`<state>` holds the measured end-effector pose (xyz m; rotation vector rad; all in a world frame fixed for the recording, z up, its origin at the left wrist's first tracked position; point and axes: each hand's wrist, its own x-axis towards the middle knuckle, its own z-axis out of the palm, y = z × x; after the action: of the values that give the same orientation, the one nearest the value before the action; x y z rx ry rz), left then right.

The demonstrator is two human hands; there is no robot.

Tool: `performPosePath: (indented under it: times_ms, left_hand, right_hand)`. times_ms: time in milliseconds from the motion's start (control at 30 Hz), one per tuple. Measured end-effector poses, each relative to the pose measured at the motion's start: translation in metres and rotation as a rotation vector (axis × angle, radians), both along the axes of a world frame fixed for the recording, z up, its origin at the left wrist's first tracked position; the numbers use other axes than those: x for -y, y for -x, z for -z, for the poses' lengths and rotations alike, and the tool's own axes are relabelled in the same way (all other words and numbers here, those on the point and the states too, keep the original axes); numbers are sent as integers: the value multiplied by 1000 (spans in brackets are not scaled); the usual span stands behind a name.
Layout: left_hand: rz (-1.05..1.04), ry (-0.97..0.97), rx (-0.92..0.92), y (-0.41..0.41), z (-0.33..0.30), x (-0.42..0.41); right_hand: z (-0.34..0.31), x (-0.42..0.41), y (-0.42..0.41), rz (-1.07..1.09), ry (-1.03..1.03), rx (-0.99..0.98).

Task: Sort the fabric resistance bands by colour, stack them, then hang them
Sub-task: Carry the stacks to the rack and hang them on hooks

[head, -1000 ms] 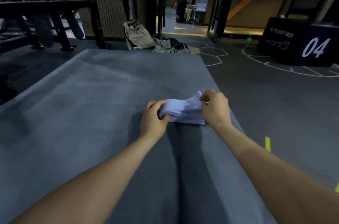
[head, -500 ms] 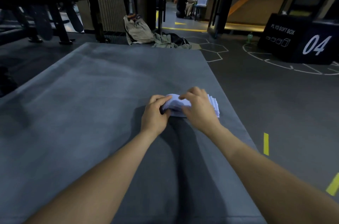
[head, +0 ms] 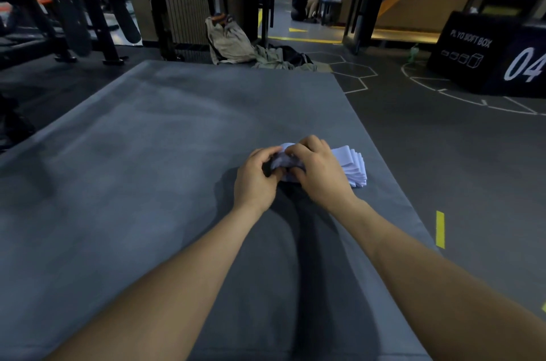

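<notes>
Just right of the frame's centre, my left hand [head: 256,180] and right hand [head: 317,171] meet over a stack of pale lilac fabric bands [head: 351,165] lying on the grey mat [head: 147,168]. Both hands have fingers curled, pinching the stack's left end between them. The stack's right end fans out in layers beyond my right hand, near the mat's right edge. A black plyo box [head: 487,56] stands at upper right.

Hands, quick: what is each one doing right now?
Left hand: fingers curled on the pale band stack.
Right hand: curled on the same stack.
</notes>
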<state>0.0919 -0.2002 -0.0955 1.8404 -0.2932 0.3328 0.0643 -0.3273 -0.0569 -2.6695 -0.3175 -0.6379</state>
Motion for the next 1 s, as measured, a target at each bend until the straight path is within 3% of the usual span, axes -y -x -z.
performPosePath:
  times_ms: [633,1000]
  left_hand:
    - [-2,-67,59,4,-11,5]
    - [3,-204,182,33,-117,-23]
  right_hand:
    - [-16,10,-9,-70,473,247]
    - [-110,-6,14,-91,503,389]
